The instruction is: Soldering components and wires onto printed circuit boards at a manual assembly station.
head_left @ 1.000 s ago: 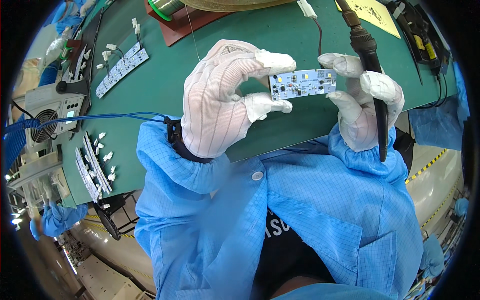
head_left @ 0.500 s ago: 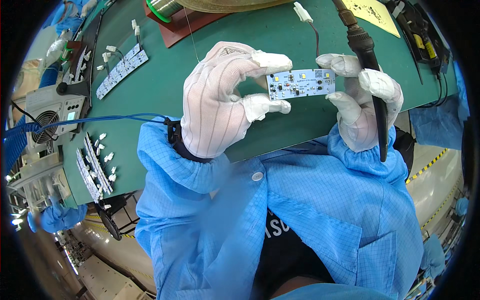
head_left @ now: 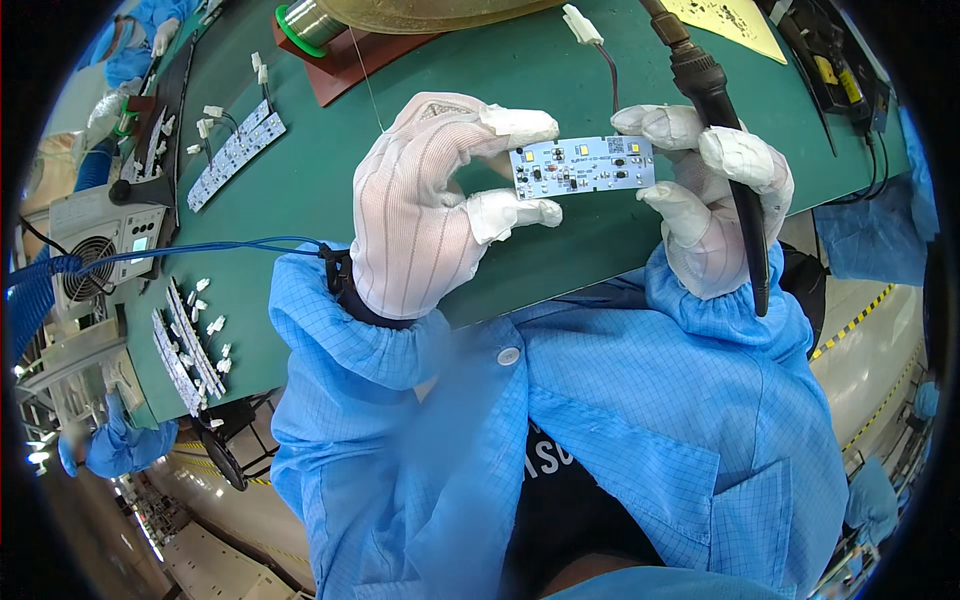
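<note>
A small white circuit board (head_left: 584, 166) with tiny dark and yellow parts is held level between my two gloved hands. My left hand (head_left: 435, 205) pinches its left end between thumb and finger, both wrapped in white tape. At the board's right end, the taped fingertips of my right hand (head_left: 715, 190) meet its edge. That same hand also grips a black soldering iron (head_left: 745, 195), its metal end pointing away from me. Beyond the board, a dark wire rises to a white connector plug (head_left: 583, 25); where the wire joins is hidden behind the board and fingers.
Boards with white plugs lie on the green mat (head_left: 330, 150): one group (head_left: 237, 160) far left, another (head_left: 190, 345) near left. A solder wire spool (head_left: 312, 25) stands at the back. A blue cord (head_left: 200, 247) runs to my left wrist. Other people sit beyond.
My hands and the board have shifted slightly left, partly with the whole view. Both grips look the same.
</note>
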The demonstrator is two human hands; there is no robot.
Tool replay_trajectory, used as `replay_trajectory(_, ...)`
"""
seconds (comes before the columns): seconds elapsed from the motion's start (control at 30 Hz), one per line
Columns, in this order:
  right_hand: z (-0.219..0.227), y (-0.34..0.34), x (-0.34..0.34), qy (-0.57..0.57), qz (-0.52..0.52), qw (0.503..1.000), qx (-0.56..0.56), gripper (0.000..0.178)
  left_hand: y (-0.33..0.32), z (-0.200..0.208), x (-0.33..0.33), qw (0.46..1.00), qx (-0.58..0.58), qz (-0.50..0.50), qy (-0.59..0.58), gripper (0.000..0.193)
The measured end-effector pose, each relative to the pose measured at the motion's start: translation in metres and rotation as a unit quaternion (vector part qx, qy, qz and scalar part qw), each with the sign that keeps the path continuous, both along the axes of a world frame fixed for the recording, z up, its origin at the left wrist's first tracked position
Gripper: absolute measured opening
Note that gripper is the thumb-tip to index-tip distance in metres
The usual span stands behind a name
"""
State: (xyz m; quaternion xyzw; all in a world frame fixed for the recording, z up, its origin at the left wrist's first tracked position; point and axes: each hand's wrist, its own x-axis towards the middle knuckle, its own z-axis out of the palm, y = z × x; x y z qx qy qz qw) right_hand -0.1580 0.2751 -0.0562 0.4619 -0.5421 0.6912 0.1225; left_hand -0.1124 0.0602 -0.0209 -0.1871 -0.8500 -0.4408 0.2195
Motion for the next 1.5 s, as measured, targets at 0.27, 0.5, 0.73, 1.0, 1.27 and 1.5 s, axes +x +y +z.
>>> replay_trajectory(0.27,0.0006,0.0004,0.003,-0.028,0.006,1.0,-0.01,0.055,0.0002,-0.0018,-0.0003,1.0,-0.004,0.004,0.006,0.043)
replay_trajectory(0.5,0.0023,-0.0012,-0.0008,-0.003,0.007,1.0,0.002,0.054,-0.0039,0.0023,0.0034,0.999,-0.032,-0.013,-0.013,0.046)
replay_trajectory(0.73,-0.002,-0.0011,-0.0039,0.011,-0.006,1.0,-0.007,0.054,0.0001,0.0005,0.0007,0.999,0.034,-0.008,-0.037,0.044)
replay_trajectory(1.0,-0.0005,-0.0002,-0.0013,-0.002,-0.005,1.0,-0.004,0.053,-0.0022,0.0,-0.0009,1.0,-0.015,-0.004,0.003,0.045)
replay_trajectory(1.27,0.0017,-0.0006,-0.0019,0.003,-0.007,1.0,0.002,0.054,-0.0008,0.0007,0.0003,1.0,-0.028,0.01,-0.006,0.043)
replay_trajectory(1.5,-0.0013,-0.0024,-0.003,0.01,-0.033,0.999,-0.002,0.054,-0.0012,-0.0003,0.001,1.0,-0.026,0.017,-0.005,0.045)
